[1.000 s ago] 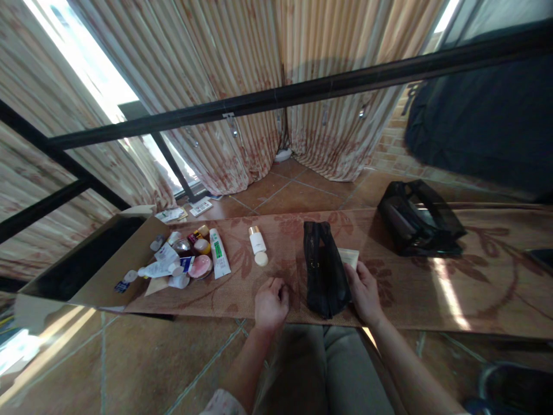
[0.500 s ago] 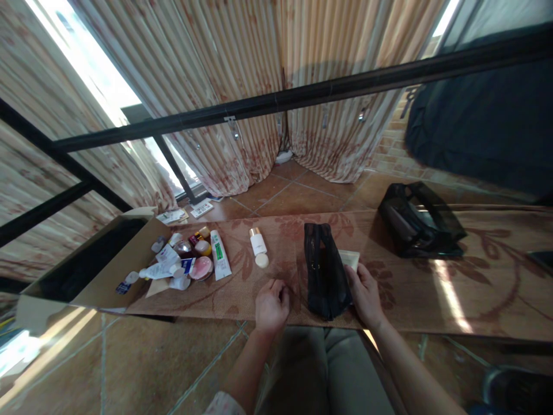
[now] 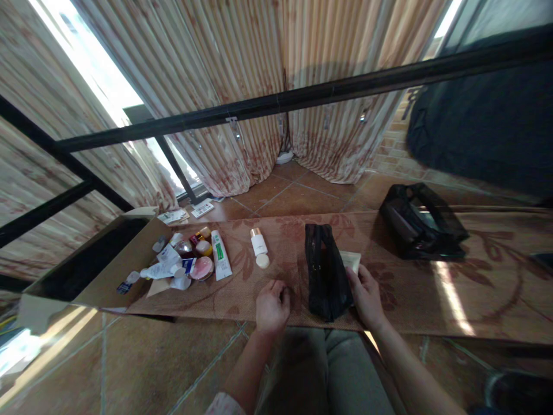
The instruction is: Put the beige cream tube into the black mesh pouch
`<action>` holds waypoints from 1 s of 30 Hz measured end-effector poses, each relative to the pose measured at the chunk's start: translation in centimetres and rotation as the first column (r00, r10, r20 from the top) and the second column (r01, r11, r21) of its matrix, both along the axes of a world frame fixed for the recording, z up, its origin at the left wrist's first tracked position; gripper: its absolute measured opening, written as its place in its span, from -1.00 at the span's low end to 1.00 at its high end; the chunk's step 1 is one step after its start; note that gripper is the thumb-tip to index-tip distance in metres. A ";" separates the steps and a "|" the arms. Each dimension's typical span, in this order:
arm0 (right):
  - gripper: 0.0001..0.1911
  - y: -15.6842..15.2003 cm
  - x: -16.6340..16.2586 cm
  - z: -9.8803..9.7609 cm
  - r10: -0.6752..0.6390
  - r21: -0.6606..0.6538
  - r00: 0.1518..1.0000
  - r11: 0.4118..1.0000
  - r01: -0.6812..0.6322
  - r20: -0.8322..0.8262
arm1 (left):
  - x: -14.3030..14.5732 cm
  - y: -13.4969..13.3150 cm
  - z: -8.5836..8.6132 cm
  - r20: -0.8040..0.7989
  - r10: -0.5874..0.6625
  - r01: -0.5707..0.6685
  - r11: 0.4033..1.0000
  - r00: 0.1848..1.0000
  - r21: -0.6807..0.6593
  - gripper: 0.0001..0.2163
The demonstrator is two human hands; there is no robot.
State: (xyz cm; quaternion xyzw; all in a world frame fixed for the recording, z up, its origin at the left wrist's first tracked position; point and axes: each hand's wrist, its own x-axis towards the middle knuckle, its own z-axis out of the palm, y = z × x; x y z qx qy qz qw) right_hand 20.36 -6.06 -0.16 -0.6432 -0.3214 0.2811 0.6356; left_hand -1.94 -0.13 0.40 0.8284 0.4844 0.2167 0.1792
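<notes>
A small black mesh pouch (image 3: 325, 270) stands on a patterned mat (image 3: 406, 294) in front of me. My right hand (image 3: 366, 294) rests against the pouch's right side, and its fingers lie on a pale flat packet (image 3: 351, 259) beside the pouch. Left of the pouch, my left hand (image 3: 272, 306) sits on the mat with its fingers curled in, and nothing shows in them. A white bottle with a gold cap (image 3: 258, 242) and a round white lid (image 3: 262, 260) lie farther back on the mat.
A heap of tubes, jars and sachets (image 3: 185, 262) lies at the mat's left end, on the flap of an open cardboard box (image 3: 93, 259). A larger black mesh bag (image 3: 419, 222) stands at the back right. Black metal bars (image 3: 276, 104) cross overhead; curtains hang behind.
Both hands stay where they were. Only the view has shifted slightly.
</notes>
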 end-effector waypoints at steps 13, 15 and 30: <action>-0.60 0.0 0.2 -0.7 0.004 0.011 0.999 1.000 -0.004 -0.037 | 0.0 0.0 -0.3 0.004 -0.002 0.002 1.000 1.000 0.003 -0.87; -0.60 0.0 0.1 -0.7 0.009 0.008 0.999 1.000 -0.009 -0.049 | 0.0 0.0 -0.3 0.006 -0.002 0.002 1.000 1.000 0.002 -0.86; -0.64 -0.1 0.1 0.0 -0.009 -0.023 1.000 1.000 0.010 0.016 | 0.0 0.0 0.0 0.017 0.000 0.000 1.000 1.000 -0.010 -0.86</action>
